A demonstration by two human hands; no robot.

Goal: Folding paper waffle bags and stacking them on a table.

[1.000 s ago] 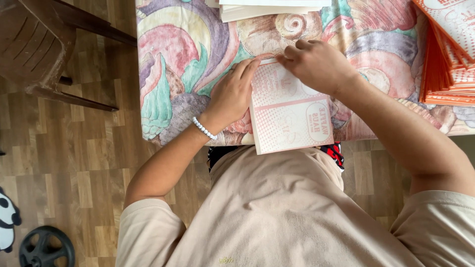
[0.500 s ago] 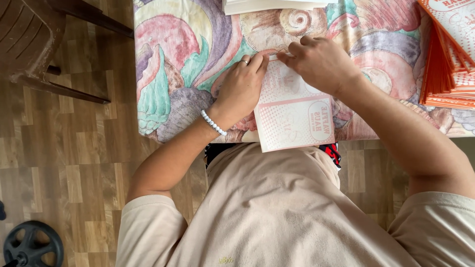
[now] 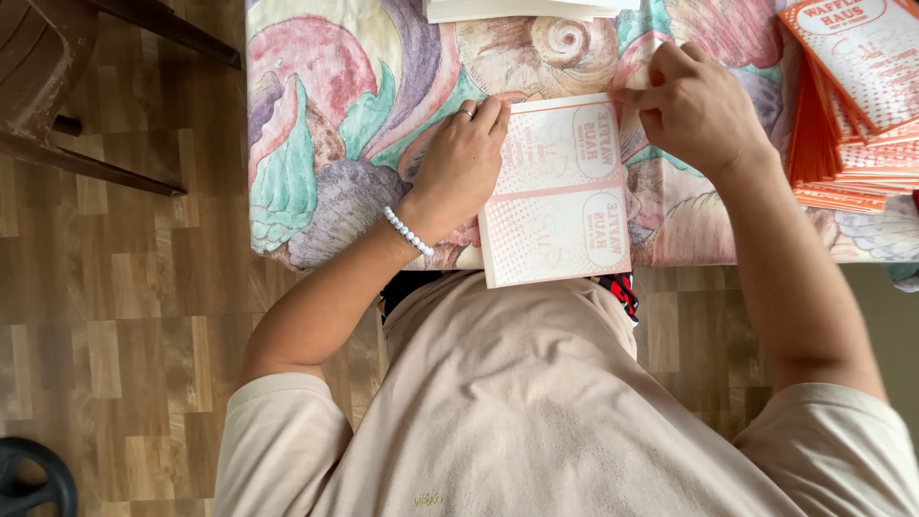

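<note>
A pale pink-and-white printed paper sheet [image 3: 560, 191] lies on the table with a shell-patterned cloth [image 3: 335, 124], its near edge hanging over the table's front. My left hand [image 3: 464, 163], with a ring and a white bead bracelet, presses flat on the sheet's left edge. My right hand [image 3: 694, 105] pinches the sheet's far right corner with its fingertips. A fold line runs across the sheet's middle.
A stack of orange-and-white printed sheets [image 3: 852, 96] lies at the table's right end. A white paper pile [image 3: 526, 10] sits at the far edge. A dark wooden chair [image 3: 67, 86] stands at the left on the wood-pattern floor; a black round object [image 3: 33, 479] is at bottom left.
The sheet now lies flatter and fully opened. My right hand moved from the sheet's top middle out to its far right corner; my left hand slid to the left edge.
</note>
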